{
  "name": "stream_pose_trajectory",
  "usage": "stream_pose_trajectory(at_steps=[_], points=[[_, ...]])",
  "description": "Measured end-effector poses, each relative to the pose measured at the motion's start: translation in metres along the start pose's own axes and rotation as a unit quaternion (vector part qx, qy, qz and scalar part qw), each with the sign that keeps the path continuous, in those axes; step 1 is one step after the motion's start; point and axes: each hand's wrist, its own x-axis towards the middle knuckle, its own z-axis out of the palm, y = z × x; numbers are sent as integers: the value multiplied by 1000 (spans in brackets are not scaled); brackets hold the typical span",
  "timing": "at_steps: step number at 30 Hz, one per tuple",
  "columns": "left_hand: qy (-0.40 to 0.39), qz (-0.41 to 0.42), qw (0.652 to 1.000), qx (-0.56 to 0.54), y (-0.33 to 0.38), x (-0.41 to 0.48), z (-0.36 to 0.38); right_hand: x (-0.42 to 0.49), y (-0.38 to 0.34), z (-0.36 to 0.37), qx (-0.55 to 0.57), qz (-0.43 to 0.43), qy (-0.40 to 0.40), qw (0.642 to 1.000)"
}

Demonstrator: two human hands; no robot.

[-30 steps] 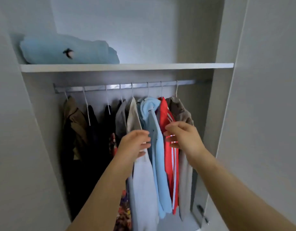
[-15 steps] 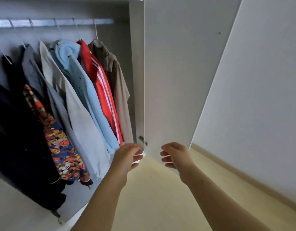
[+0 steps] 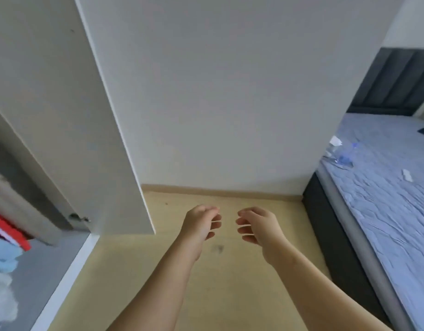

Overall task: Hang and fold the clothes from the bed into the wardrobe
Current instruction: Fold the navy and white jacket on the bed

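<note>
- Turning away from the white wardrobe [image 3: 46,263]: facing the rail half a second ago, now looking at the pale wooden floor [image 3: 230,290] and the plain white wall [image 3: 230,91], with the open white wardrobe door [image 3: 62,103] sliding off to the left.
- Holding left hand [image 3: 201,223] and right hand [image 3: 258,225] low over the floor, near each other but not touching; both grips loosely curled, carrying nothing.
- Showing hung clothes only at the left edge: red garment [image 3: 12,232] and light blue garment [image 3: 1,255], inside the wardrobe.
- Bringing the bed with wrinkled blue-grey sheet [image 3: 385,223] into view on the right; seeing only small blurred bits on it, no garment identifiable.
- Judging the last hang done; likely heading to the bed for the next item, if any.
</note>
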Motion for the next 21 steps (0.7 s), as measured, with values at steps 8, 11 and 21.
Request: stream_pose_trajectory(at_steps=[8,11,21], points=[[-151,-26,985,81,-10,39,181,28,38,-163,68,64,178,980],[-192,4,973,125,-2,54,246,33,41,-226,52,76,254,963],[-423,-9,868,260,-29,23,482,4,92,-412,150,128,437,877]])
